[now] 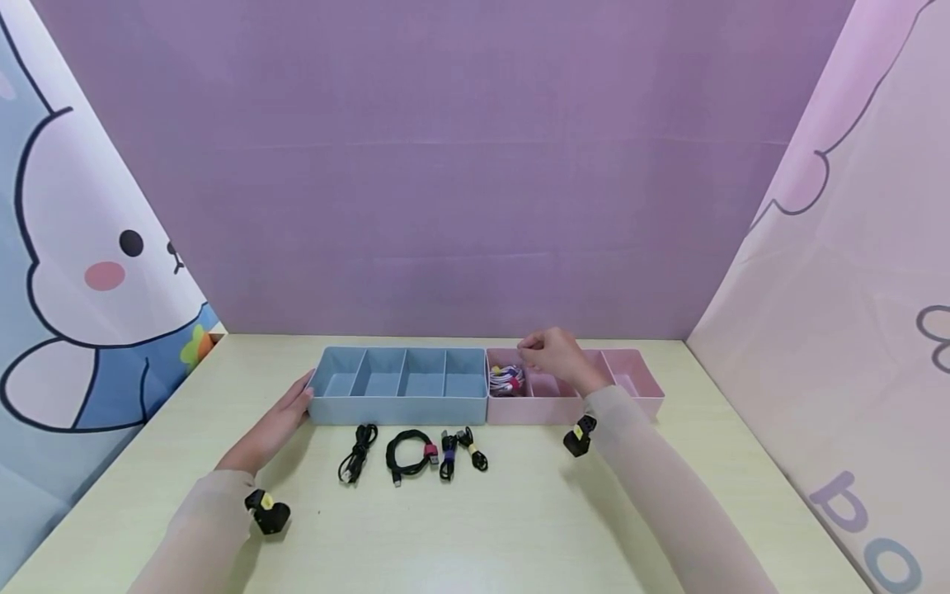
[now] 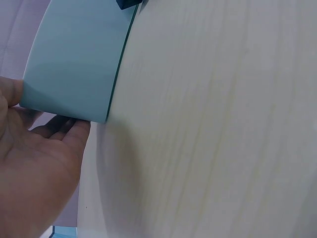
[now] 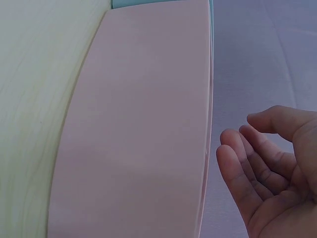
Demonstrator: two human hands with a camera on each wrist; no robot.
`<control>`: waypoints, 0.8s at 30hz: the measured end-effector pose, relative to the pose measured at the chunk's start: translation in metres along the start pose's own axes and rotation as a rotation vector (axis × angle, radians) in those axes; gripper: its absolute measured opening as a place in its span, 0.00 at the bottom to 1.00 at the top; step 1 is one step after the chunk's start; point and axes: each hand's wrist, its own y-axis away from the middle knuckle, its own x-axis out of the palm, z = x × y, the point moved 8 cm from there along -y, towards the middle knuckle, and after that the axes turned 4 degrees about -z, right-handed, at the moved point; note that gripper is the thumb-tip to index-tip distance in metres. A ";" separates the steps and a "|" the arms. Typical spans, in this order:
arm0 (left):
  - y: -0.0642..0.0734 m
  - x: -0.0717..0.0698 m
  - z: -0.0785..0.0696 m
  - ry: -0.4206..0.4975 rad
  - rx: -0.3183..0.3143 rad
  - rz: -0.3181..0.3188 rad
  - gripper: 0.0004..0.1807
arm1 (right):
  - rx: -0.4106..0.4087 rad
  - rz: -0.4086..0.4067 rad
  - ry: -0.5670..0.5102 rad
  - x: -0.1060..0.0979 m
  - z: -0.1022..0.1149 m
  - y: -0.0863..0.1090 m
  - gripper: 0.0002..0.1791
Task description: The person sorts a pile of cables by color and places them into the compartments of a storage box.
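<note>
My left hand (image 1: 273,427) touches the left end of a blue divided box (image 1: 397,411). In the left wrist view its thumb lies at the box's upper edge, and the other fingers reach the end wall (image 2: 69,74). Above a pink divided box (image 1: 530,412), my right hand (image 1: 558,356) hovers with its fingers loosely bent and nothing between them, as the right wrist view shows beside the pink wall (image 3: 138,119). A bundle of pale cable (image 1: 506,379) with coloured ties sits in the pink box's leftmost compartment. No objects show in the blue compartments.
In front of the boxes lie a black cable bundle (image 1: 359,454), a coiled black cable (image 1: 397,473) with a red tie, one with a purple tie (image 1: 449,455) and one with a yellow tie (image 1: 473,450). A purple backdrop (image 1: 460,181) stands behind the table.
</note>
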 end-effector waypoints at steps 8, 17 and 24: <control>0.000 0.000 0.000 0.001 -0.001 0.002 0.34 | -0.027 0.001 0.019 -0.002 0.002 0.006 0.15; -0.001 0.000 0.001 -0.008 -0.006 -0.003 0.34 | -0.049 0.013 0.036 -0.004 0.002 0.010 0.15; -0.002 -0.001 0.001 -0.011 -0.010 -0.006 0.34 | -0.070 0.011 0.044 -0.005 0.005 0.015 0.10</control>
